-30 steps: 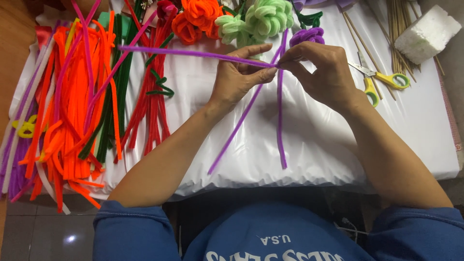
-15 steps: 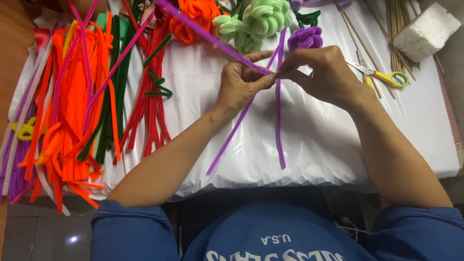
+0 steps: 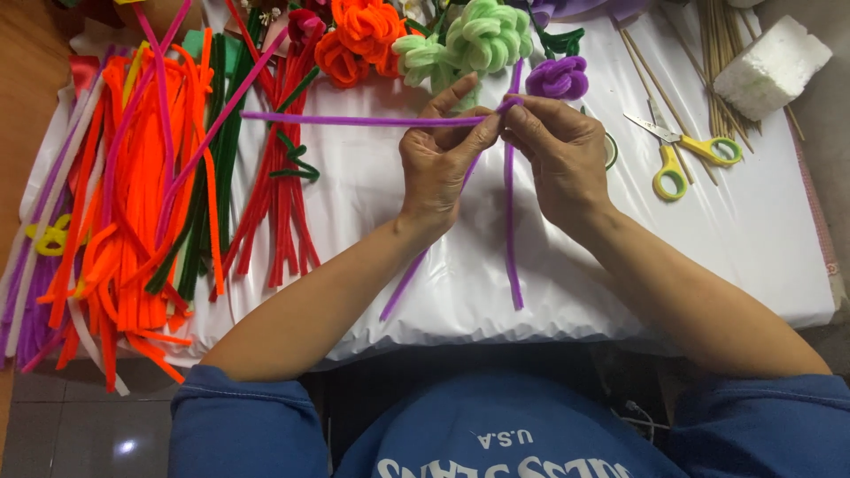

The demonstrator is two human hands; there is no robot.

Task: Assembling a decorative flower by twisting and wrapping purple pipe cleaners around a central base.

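**Purple stems pinched at a crossing, over a white-covered table**

Hands meet near the far middle of the table, and we see both of them closed on the same bundle of purple pipe cleaners. Our left hand pinches the stems between thumb and fingers, with the forefinger raised toward the green flower. Our right hand grips the same crossing point from the other side, fingertips pressed together right against the left thumb. Neither hand is spread; both are nipping the stems where they cross.

From that pinch one purple strand runs out level to the left, ending above the red pipe cleaners. Another hangs straight down between our wrists, toward the near edge of the white cloth. A third slants down and left, partly hidden behind the left forearm.

Just beyond the right hand lies a finished purple flower, with the green one and an orange flower in a row to its left. A thick heap of orange pipe cleaners covers the left side of the table, dark green ones beside it. Yellow-handled scissors lie to the right, near wooden sticks and a white foam block.
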